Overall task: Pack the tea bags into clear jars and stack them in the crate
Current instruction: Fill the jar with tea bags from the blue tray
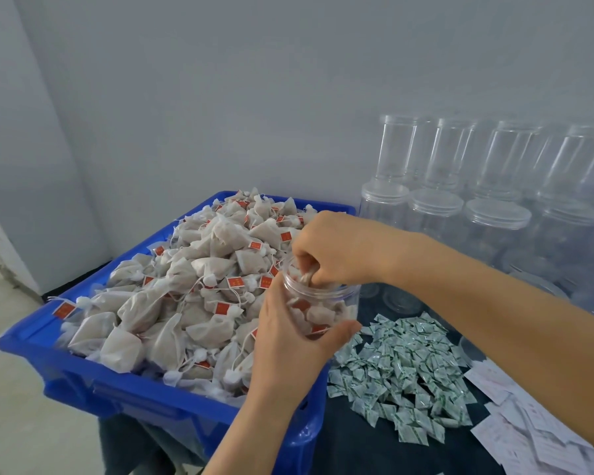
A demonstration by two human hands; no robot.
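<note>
Many red-tagged tea bags [172, 286], writing illegible

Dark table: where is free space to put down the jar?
A bare strip of the dark table lies between the blue crate and the green sachets. Empty jars crowd the back, paper slips the right.

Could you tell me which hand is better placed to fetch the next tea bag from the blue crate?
Probably the right hand: its fingers are at the jar's mouth pushing tea bags in, while the left hand grips the jar.
</note>
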